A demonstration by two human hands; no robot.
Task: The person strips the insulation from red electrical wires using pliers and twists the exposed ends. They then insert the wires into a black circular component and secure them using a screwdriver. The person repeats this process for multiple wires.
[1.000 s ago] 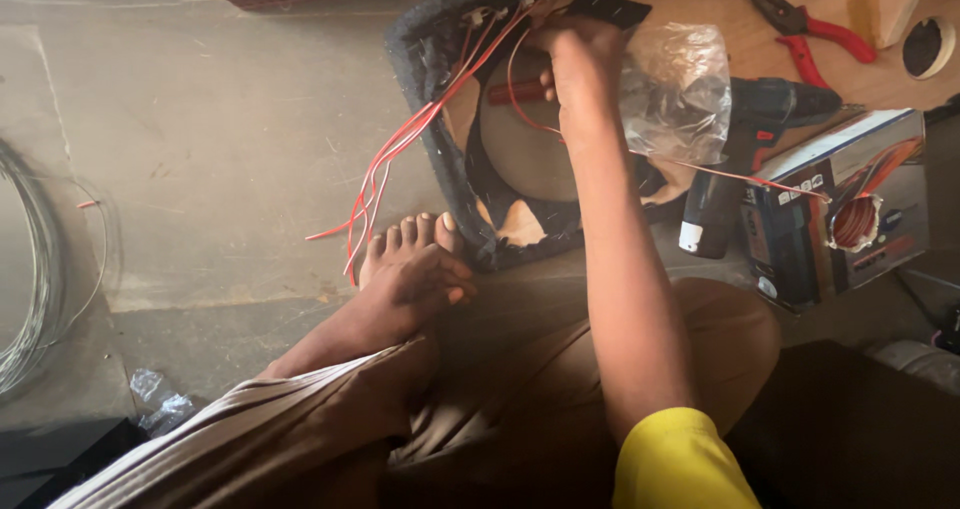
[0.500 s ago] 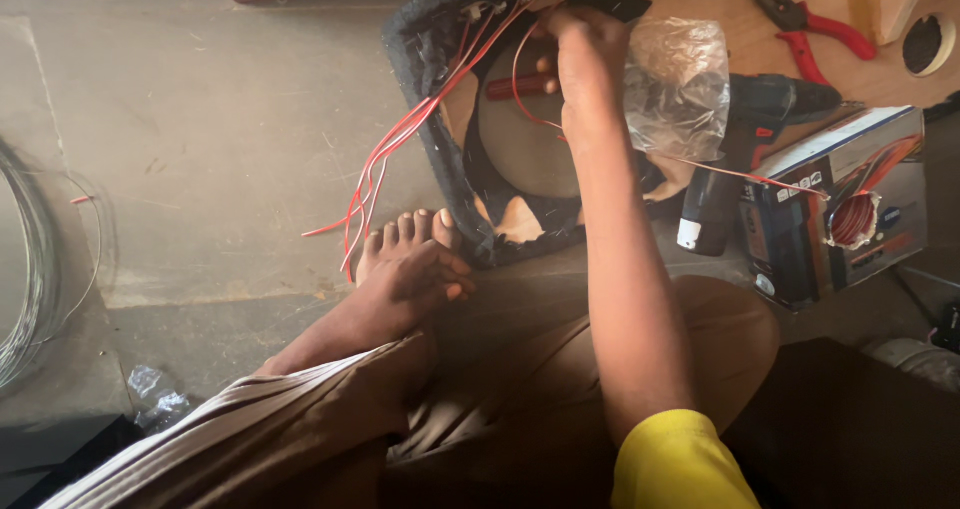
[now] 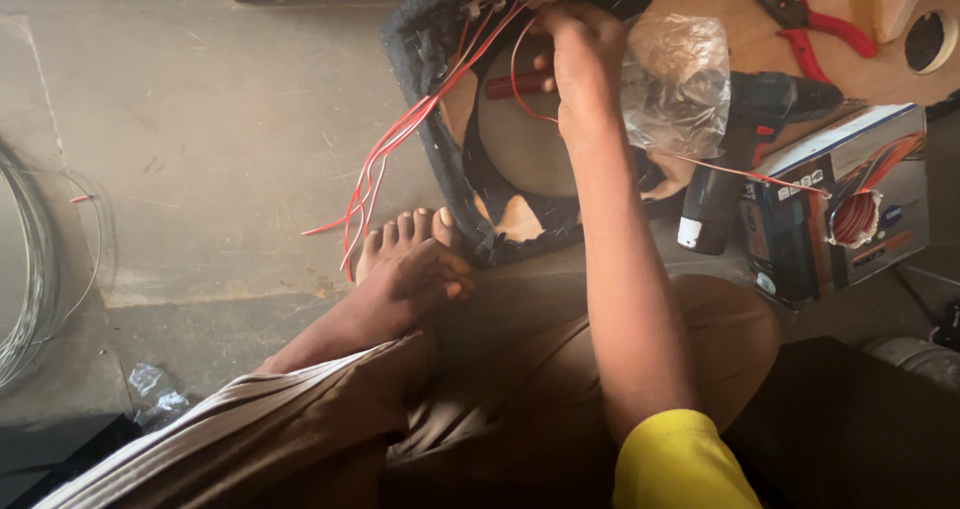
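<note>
Red wire (image 3: 522,61) beneath right fingers (image 3: 575,31)

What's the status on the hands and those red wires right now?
Right hand up at red wires inside fabric-covered speaker box, grip hidden. Left hand resting on bare foot. Plastic bag, cordless drill crowd beside.

The person's right arm (image 3: 625,299) is bare from the wrist up to a short, bright yellow sleeve (image 3: 680,464) that ends above the elbow. The left arm (image 3: 240,419) wears a loose sleeve in pale cream with fine darker stripes running along its length, and only the left hand (image 3: 405,284) shows bare past its cuff. The legs are covered by plain brown trousers (image 3: 560,369) in a soft, creased cloth, and the one foot (image 3: 400,234) in view is bare, its toes uncovered.
</note>
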